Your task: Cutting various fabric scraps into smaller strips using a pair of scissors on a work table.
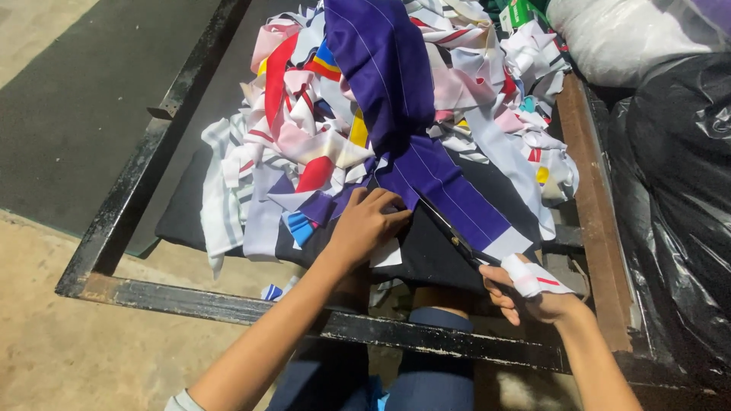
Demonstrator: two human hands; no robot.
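My left hand (pixel 365 224) presses down on the near edge of a long purple cloth strip (pixel 396 99) with thin white lines, which runs from the far pile toward me. In my right hand (pixel 533 301) I grip black scissors (pixel 457 240); a white cloth wrap covers the thumb. The blades point up and left, and lie along the purple strip's edge beside my left fingers. Under the strip lies a black cloth (pixel 426 259).
A heap of white, red, pink and blue fabric scraps (pixel 304 137) covers a black metal frame table (pixel 122 205). A black plastic bag (pixel 678 198) and a white sack (pixel 624 34) stand at the right. A dark mat (pixel 68 114) lies on the concrete floor at the left.
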